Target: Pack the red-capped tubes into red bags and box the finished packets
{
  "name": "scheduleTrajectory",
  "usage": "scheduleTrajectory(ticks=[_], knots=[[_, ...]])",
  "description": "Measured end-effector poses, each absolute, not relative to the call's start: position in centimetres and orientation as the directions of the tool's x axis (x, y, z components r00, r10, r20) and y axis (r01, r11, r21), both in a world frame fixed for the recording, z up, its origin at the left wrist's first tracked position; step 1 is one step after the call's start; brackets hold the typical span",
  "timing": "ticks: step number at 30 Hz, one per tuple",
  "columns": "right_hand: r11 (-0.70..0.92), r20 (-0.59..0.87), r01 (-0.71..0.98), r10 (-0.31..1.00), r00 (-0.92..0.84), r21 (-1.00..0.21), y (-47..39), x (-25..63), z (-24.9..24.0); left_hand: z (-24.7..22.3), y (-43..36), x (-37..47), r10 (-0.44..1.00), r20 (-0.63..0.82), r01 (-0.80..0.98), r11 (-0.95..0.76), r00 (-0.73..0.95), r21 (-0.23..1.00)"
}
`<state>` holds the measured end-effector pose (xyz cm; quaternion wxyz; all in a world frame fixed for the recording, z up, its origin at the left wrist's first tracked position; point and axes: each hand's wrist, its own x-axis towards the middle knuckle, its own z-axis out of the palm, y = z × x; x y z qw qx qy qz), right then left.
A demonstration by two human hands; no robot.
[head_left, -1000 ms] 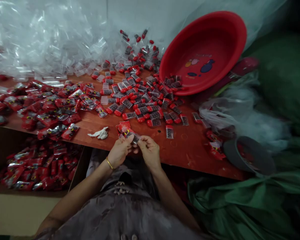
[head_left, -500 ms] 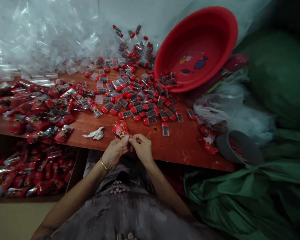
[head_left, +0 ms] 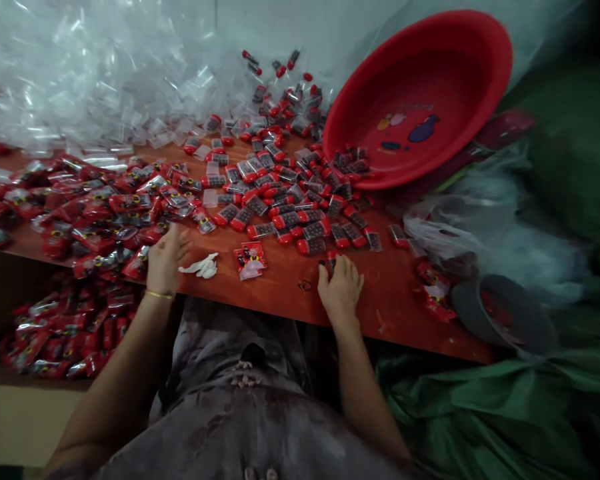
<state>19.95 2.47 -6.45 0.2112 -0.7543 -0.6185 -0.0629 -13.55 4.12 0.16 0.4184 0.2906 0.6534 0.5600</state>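
My left hand (head_left: 166, 261) is slightly blurred at the near right edge of a pile of red packets (head_left: 87, 207); its fingers are apart, and nothing shows in them. On the table's right side, my right hand (head_left: 341, 288) has thumb and fingers closed about a small clear case with a red cap (head_left: 332, 256) and dark contents, partly hidden by the fingers. Between the hands lie flat red printed sachets (head_left: 251, 260) and a crumpled white scrap (head_left: 203, 266). Beyond the right hand spreads a heap of similar red-capped cases (head_left: 280, 193).
A large red basin (head_left: 420, 160) leans tilted at the back right. Clear plastic sleeves (head_left: 105, 80) are heaped at the back left. Below the table's left edge, a box holds more red packets (head_left: 75, 333). A grey container (head_left: 467, 310) and plastic bag (head_left: 445, 223) stand right.
My hands were together at the table's near edge, fingers pinched. Now the left has moved left to the packet pile, and the right has moved right onto a red-capped case. The view has shifted slightly.
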Motion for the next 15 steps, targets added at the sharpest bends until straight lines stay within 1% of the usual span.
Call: scheduleTrajectory(ticks=[1, 2, 3, 4, 5, 7, 9, 11, 13, 15], knots=[[-0.11, 0.363, 0.966, 0.912, 0.193, -0.236, 2.0, 19.6, -6.8, -0.4, 3.5, -13.2, 0.864, -0.09, 0.151, 0.188, -0.495, 0.97], [-0.078, 0.381, 0.969, 0.91, 0.165, -0.234, 1.6, 19.1, -7.1, -1.1, 2.8, -12.8, 0.89, 0.032, 0.39, 0.167, -0.454, 0.906], [-0.053, 0.401, 0.971, 0.904, 0.147, -0.234, 1.2, 18.7, -7.2, -1.7, 2.2, -12.5, 0.918, 0.116, 0.582, 0.139, -0.379, 0.801], [-0.038, 0.419, 0.971, 0.897, 0.137, -0.237, 1.0, 18.4, -7.3, -2.3, 1.6, -12.2, 0.945, 0.15, 0.714, 0.11, -0.291, 0.691], [-0.03, 0.435, 0.97, 0.89, 0.136, -0.242, 0.8, 18.2, -7.3, -2.7, 1.2, -12.1, 0.964, 0.151, 0.795, 0.087, -0.22, 0.601], [-0.025, 0.456, 0.966, 0.878, 0.144, -0.257, 0.7, 18.0, -7.2, -2.9, 0.9, -11.8, 0.977, 0.143, 0.869, 0.067, -0.157, 0.491], [-0.018, 0.468, 0.964, 0.871, 0.146, -0.267, 0.7, 18.1, -7.2, -2.5, 1.1, -11.1, 0.97, 0.188, 0.899, 0.057, -0.152, 0.434], [0.001, 0.484, 0.965, 0.865, 0.131, -0.263, 0.8, 18.2, -7.1, -1.8, 1.6, -9.8, 0.96, 0.255, 0.916, 0.003, -0.114, 0.401], [0.018, 0.495, 0.967, 0.862, 0.114, -0.253, 0.8, 18.2, -7.1, -1.3, 2.3, -8.1, 0.961, 0.278, 0.919, -0.106, -0.004, 0.379], [0.024, 0.502, 0.967, 0.858, 0.109, -0.252, 0.7, 18.1, -7.1, -1.3, 3.1, -6.6, 0.96, 0.254, 0.912, -0.207, 0.119, 0.354]])
